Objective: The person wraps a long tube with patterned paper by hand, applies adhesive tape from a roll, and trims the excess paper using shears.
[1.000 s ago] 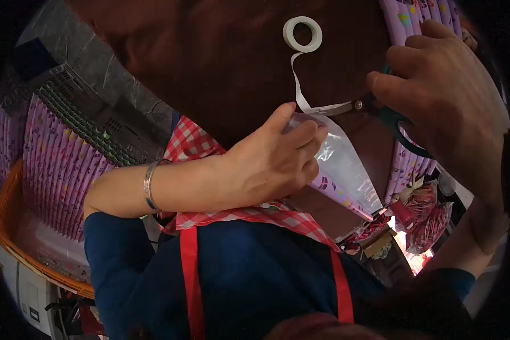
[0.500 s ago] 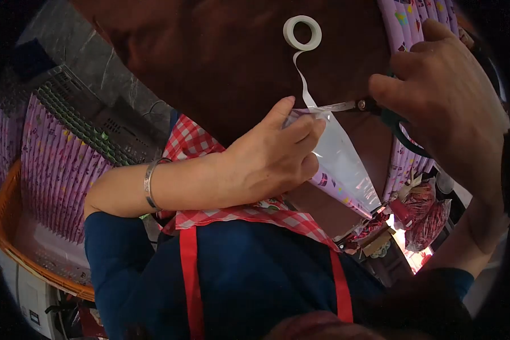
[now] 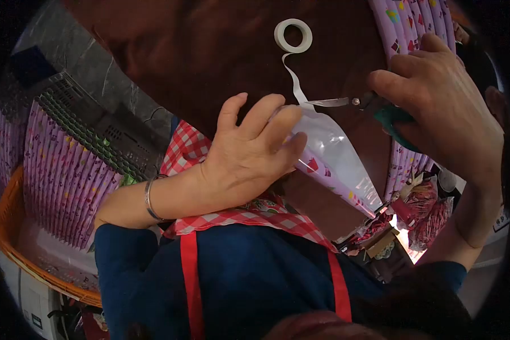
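My right hand (image 3: pixel 436 102) is closed on green-handled scissors (image 3: pixel 330 103). Their blades point left and meet the white tape strip (image 3: pixel 296 85) at the wrapper's upper end. The strip runs down from a white tape roll (image 3: pixel 293 35) lying on the brown table cover. A cone-shaped wrapper (image 3: pixel 337 150), pale and shiny with a purple printed edge, tapers toward the lower right. My left hand (image 3: pixel 249 150) rests against the wrapper's left side with its fingers spread apart. The undersides of those fingers are hidden.
Stacked purple printed wrappers (image 3: pixel 68 175) fill an orange-rimmed basket (image 3: pixel 48 277) at the left. More printed wrappers (image 3: pixel 402 34) lie along the table's right side. Bagged red items (image 3: pixel 422 209) sit lower right. A dark plastic crate (image 3: pixel 116 130) stands by the basket.
My left hand has loosened from the wrapper's top and shifted left, its fingers spreading. The scissor blades have moved slightly left, and the tape roll and strip appear slightly farther left.
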Available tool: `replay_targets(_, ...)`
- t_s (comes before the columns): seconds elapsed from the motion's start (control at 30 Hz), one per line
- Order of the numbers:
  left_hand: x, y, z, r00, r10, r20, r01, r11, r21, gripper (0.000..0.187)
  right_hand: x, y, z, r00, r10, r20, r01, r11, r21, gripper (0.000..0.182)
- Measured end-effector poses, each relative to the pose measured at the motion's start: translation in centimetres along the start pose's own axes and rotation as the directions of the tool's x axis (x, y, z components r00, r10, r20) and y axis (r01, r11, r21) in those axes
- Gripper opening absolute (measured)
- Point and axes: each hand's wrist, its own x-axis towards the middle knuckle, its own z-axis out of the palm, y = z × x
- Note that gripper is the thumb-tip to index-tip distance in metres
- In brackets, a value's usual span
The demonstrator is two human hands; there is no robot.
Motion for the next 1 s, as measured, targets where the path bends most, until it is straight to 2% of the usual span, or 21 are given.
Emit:
replay_targets(0.23,0.4,0.2,-0.2,0.992,-0.127,0.000,0.127,0.992,-0.016,0.048,-0.5,0.4,0.9,0.999,-0.030,0.013,0.029,0.998,0.046,0.033)
replay_targets(0.4,1.1,-0.5,-0.7,0.992,-0.086,0.092,0.087,0.996,-0.010,0.057,-0.7,0.2,1.6,0.999,-0.004,-0.032,0.006,0.997,0.074,0.041)
replay_targets(0.57,1.0,-0.8,-0.8,0.995,-0.057,0.082,0.057,0.998,-0.002,0.059,-1.2,-0.1,1.3,0.999,0.022,-0.028,-0.019,0.996,0.082,0.057)
replay_targets(0.67,1.0,-0.9,-0.7,0.997,-0.033,0.076,0.033,0.999,-0.001,0.058,-1.6,0.0,1.1,0.997,0.061,-0.046,-0.060,0.998,0.019,0.064)
replay_targets(0.77,1.1,-1.0,-0.7,0.997,-0.020,0.076,0.021,1.000,-0.015,0.057,-1.1,-0.6,-0.2,0.998,0.044,-0.053,-0.048,0.997,-0.063,0.061)
replay_targets(0.8,1.0,-1.1,-0.7,0.997,-0.018,0.080,0.020,0.999,-0.028,0.057,-0.6,-1.5,-1.0,0.987,0.159,0.001,-0.159,0.985,-0.073,0.060)
replay_targets(0.87,0.9,-1.1,-0.3,0.998,-0.010,0.058,0.013,0.999,-0.037,0.057,0.0,-2.2,-2.0,0.961,0.272,0.055,-0.266,0.960,-0.091,0.059)
replay_targets(1.0,0.8,-1.3,0.0,0.999,0.006,0.034,-0.005,0.999,-0.042,0.056,0.5,-2.6,-3.0,0.961,0.267,0.073,-0.258,0.959,-0.118,0.053)
